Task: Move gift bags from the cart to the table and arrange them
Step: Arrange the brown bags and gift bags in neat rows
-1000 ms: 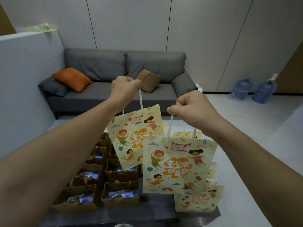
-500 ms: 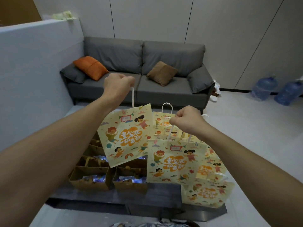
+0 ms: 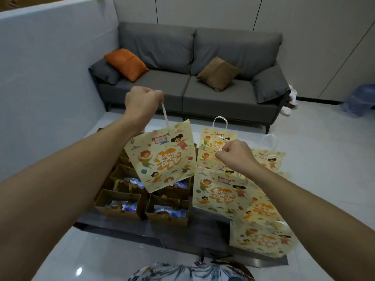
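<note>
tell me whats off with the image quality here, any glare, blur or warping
Head view: dim, flat indoor light; a small glare spot on the glossy floor at lower left; wide-angle warping bows the wall panels and stretches both forearms; the water jug at the right edge is smeared, while the gift bag under the left hand is fairly sharp.

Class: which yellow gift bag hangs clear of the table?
The yellow bag held by the left hand; it dangles tilted above the brown bags, the others sit lower.

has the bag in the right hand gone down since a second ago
Yes. The right hand has lowered its yellow bag toward the dark table; earlier it hung well above the bags lying there.
</note>
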Demonstrator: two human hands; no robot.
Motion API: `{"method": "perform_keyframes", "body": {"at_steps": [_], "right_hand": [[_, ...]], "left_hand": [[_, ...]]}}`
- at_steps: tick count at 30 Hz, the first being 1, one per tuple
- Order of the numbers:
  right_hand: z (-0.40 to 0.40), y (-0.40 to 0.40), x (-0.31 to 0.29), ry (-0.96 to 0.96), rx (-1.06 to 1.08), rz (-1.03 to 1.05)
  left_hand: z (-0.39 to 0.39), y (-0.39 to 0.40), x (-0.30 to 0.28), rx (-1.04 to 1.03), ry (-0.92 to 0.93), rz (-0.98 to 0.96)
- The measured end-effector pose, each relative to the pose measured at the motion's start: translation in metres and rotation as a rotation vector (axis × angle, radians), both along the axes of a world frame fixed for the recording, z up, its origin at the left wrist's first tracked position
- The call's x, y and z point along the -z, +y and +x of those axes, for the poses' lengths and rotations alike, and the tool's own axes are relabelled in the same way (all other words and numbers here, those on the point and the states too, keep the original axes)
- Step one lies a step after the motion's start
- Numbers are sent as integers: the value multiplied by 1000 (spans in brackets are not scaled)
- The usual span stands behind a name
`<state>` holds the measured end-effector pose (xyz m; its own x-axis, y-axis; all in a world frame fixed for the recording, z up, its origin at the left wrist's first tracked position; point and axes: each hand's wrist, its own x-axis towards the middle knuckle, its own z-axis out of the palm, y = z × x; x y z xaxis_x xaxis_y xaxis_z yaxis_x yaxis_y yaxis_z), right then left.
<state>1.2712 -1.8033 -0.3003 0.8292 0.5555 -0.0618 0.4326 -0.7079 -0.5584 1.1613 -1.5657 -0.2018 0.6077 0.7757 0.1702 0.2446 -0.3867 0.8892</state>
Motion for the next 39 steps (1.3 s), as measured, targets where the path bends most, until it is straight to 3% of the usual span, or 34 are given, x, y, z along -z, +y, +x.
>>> {"method": "perform_keyframes", "body": {"at_steps": [18,23,29,39], "right_hand": [[50,24,89,69,-67,-131],[50,25,110,105,-215,-399],[51,18,123,124,-187,-425],[23,43,14,146,-178,127]], "left_hand": [[21,9,36,-54,111,-39],[19,9,41,-76,139,-50],[13,10,37,-78,124,-60],[27,-18,2,27,7,59]]}}
